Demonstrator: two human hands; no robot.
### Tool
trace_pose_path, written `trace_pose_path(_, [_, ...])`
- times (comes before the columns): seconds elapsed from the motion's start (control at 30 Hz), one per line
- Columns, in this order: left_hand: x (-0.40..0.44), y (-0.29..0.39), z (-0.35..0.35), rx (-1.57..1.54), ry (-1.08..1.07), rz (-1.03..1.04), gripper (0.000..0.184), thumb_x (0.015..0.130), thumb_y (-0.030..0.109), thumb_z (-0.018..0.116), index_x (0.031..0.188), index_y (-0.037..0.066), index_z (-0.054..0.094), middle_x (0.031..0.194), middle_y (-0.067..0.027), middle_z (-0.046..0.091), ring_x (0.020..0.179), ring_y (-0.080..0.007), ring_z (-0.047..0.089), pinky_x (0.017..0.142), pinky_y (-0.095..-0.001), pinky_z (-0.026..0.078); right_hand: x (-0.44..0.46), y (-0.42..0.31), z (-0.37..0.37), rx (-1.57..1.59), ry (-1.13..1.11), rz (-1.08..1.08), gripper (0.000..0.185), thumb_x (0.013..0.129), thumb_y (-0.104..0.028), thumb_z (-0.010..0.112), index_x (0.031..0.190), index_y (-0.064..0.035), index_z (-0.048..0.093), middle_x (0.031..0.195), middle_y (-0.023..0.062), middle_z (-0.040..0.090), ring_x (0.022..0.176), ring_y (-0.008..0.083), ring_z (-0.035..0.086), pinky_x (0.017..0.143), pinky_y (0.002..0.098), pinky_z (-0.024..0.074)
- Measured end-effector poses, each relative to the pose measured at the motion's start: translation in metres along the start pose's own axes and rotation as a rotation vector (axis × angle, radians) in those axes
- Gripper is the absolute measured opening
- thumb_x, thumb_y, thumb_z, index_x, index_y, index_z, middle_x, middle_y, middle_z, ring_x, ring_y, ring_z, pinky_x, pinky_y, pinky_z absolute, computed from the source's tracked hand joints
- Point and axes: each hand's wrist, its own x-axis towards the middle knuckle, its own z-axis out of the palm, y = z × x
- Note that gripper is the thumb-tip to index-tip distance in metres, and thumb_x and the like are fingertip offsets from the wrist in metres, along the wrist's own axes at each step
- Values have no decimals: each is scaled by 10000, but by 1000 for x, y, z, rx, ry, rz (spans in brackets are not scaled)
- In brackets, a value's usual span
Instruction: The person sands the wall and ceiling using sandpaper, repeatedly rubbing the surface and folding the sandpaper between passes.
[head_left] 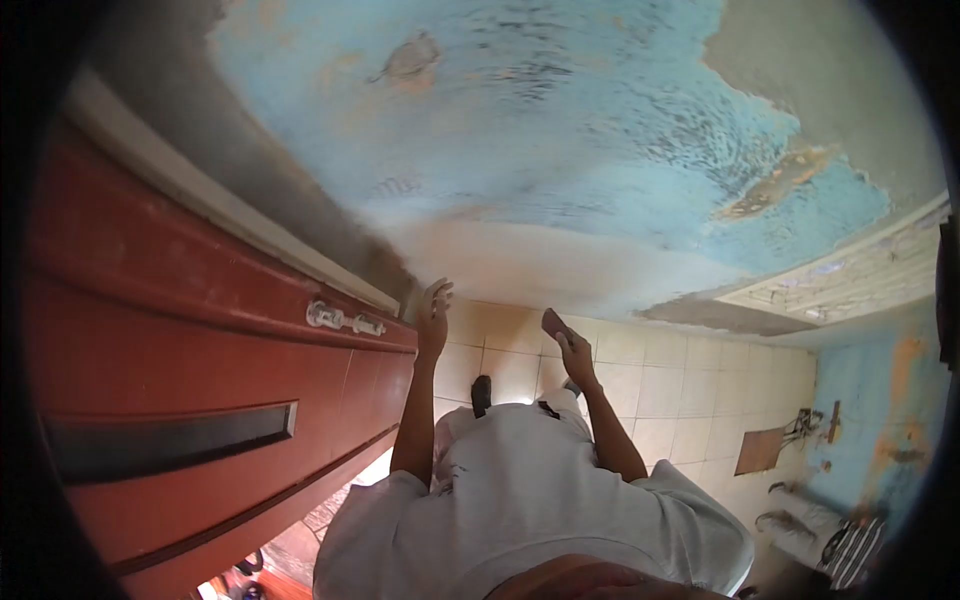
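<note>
My right hand [575, 358] is closed around a flat, dark reddish-brown piece [553, 322]; it looks like a sanding block or folded sandpaper, but I cannot tell which. The piece points toward the wall [560, 150], whose blue paint is scuffed and dark-streaked, with grey patches at its edges. Whether it touches the wall does not show. Near the corner by the door frame, my left hand [434, 305] is raised with fingers apart and nothing in it. A pale, whitish area [530, 262] covers the lower wall in front of both hands.
A red door [200, 310] with a metal bolt [345, 319] and a dark glass strip stands at my left. Pale tiles [650, 385] cover the floor. To the right are a brown board [759, 452], cables and a striped cloth [853, 552].
</note>
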Motion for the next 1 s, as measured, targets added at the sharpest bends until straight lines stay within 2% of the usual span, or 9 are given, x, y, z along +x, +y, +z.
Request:
trace_pose_path(0.17, [-12, -10, -33, -87, 37, -23, 342, 1112, 260, 511, 1362, 55, 622, 1227, -80, 696, 1104, -187, 668, 930, -325, 543, -2, -49, 36, 10, -110, -121, 400, 1071, -283, 584, 1323, 19, 654, 1133, 220, 750, 1013, 275, 716, 892, 380, 537])
trace_pose_path(0.3, [-26, 1, -29, -63, 20, -61, 347, 1107, 261, 522, 1364, 47, 617, 1220, -80, 693, 1086, -179, 666, 931, -329, 545, 19, -58, 23, -193, -186, -195, 364, 1080, -245, 549, 1296, 24, 666, 1228, 255, 713, 1151, 361, 702, 970, 414, 531])
trace_pose_path(0.33, [-19, 20, -29, 37, -80, -6, 345, 1099, 244, 537, 1367, 39, 612, 1225, -98, 688, 1093, -193, 668, 932, -332, 547, 34, -86, 3, -84, -35, -302, 382, 1081, -288, 573, 1301, 9, 672, 1076, 242, 741, 892, 291, 683, 803, 395, 529])
trace_pose_path(0.43, [25, 68, -36, 222, -157, 185, 355, 1080, 199, 562, 1383, 18, 595, 1267, -153, 671, 1146, -261, 662, 963, -355, 541, 68, -166, -47, -37, 152, -504, 411, 1111, -225, 500, 1424, 24, 595, 1373, 194, 679, 1309, 274, 626, 1099, 356, 443])
trace_pose_path(0.6, [103, 147, -45, 364, -85, 696, 466, 1043, 110, 584, 1485, -12, 503, 1476, -265, 536, 1369, -411, 528, 1081, -446, 482, 89, -301, -114, -89, 623, -781, 423, 1107, -113, 441, 1508, -13, 532, 1514, 186, 573, 1425, 308, 527, 1200, 384, 338])
trace_pose_path(0.73, [122, 188, -26, 412, 83, 822, 667, 1025, 89, 598, 1615, 9, 298, 1680, -294, 183, 1546, -464, 233, 1205, -486, 334, 119, -297, -111, -342, 949, -999, 455, 1073, -20, 413, 1512, -31, 533, 1559, 199, 518, 1469, 345, 468, 1240, 530, 255])
trace_pose_path(0.8, [135, 184, -17, 431, 97, 846, 748, 1021, 90, 605, 1650, 15, 208, 1713, -297, 58, 1580, -473, 132, 1238, -485, 282, 132, -277, -88, -678, 679, -976, 614, 973, -23, 524, 1573, -137, 469, 1651, 140, 398, 1557, 324, 315, 1210, 721, 164])
trace_pose_path(0.87, [151, 166, -8, 417, -103, 837, 839, 1027, 113, 610, 1657, -9, 69, 1701, -325, -72, 1582, -486, 0, 1273, -487, 185, 136, -267, -72, -910, 425, -888, 768, 900, -52, 595, 1625, -181, 378, 1693, 115, 324, 1562, 324, 302, 1182, 776, 157])
trace_pose_path(1.0, [158, 156, 0, 468, -126, 801, 892, 1029, 128, 614, 1642, -42, -11, 1681, -354, -117, 1575, -486, -61, 1283, -497, 130, 152, -258, -81, -915, 338, -902, 814, 849, 54, 553, 1612, -197, 417, 1689, 119, 341, 1560, 370, 302, 1179, 785, 90])
